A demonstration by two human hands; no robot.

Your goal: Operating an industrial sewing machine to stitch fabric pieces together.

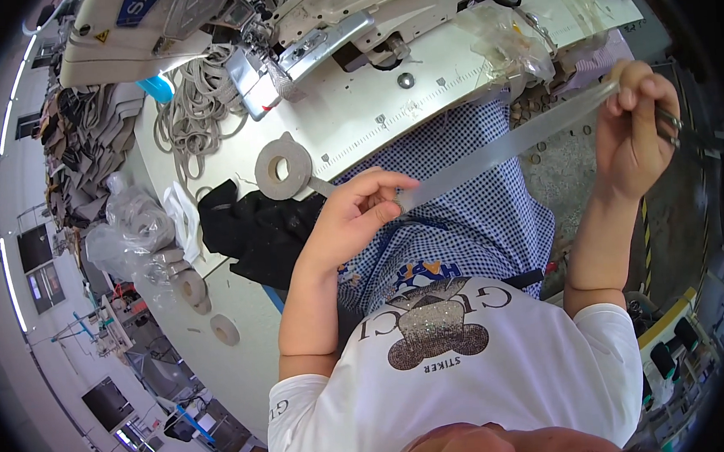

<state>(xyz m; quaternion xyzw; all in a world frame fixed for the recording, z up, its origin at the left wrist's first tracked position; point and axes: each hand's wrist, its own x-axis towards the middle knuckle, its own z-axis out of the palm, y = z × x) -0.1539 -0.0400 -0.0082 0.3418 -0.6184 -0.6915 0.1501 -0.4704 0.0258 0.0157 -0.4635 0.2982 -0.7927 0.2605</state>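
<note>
A translucent whitish strip [503,153] is stretched in a slanting line above my lap, between both hands. My left hand [353,216] is closed, pinching the strip's lower end between thumb and fingers. At the upper right, my right hand [638,130] grips the other end in its closed fingers. A dark metal tool [669,127], perhaps snips, sticks out from this hand; its full shape is hidden. Beside my left hand, a grey-beige roll of tape [284,166] lies at the table edge, its tail running to that hand.
A sewing machine [310,55] stands on the white table [373,130]. Coiled grey cord [197,112], black cloth [259,232] and plastic bags [134,223] lie to the left. More tape rolls [225,330] sit lower left. A clear bag [508,43] rests at the right.
</note>
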